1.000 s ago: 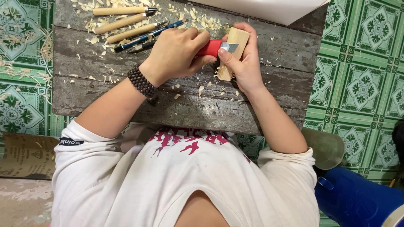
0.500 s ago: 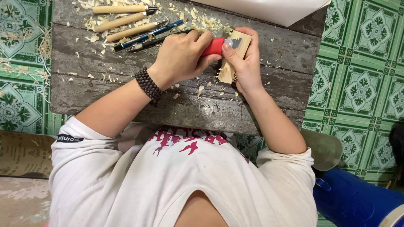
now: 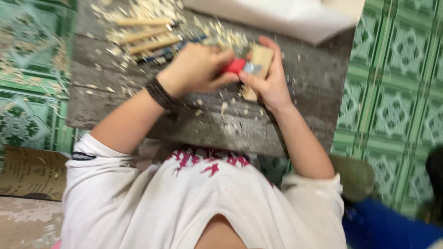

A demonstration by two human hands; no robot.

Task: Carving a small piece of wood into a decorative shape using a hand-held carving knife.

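Note:
My left hand (image 3: 198, 69), with a dark beaded bracelet at the wrist, is closed around a red-handled carving knife (image 3: 234, 66). Its short metal blade (image 3: 251, 68) rests against a pale wooden block (image 3: 262, 60). My right hand (image 3: 270, 85) grips that block from the right side, thumb near the blade, holding it upright on a grey weathered wooden board (image 3: 304, 87). The two hands touch each other over the block. Pale wood shavings (image 3: 217, 37) lie scattered around them. The picture is somewhat blurred.
Several wooden-handled tools (image 3: 143, 34) and a blue-handled one (image 3: 161, 54) lie at the board's far left. A white sheet (image 3: 286, 16) lies at the far edge. Green patterned floor tiles (image 3: 397, 92) surround the board. Cardboard (image 3: 27, 173) sits at left, a blue object (image 3: 387, 226) at lower right.
Both hands stay on the knife and block at the same spot on the board. The view has shifted slightly and turned blurry; the knife hand has moved a little against the block.

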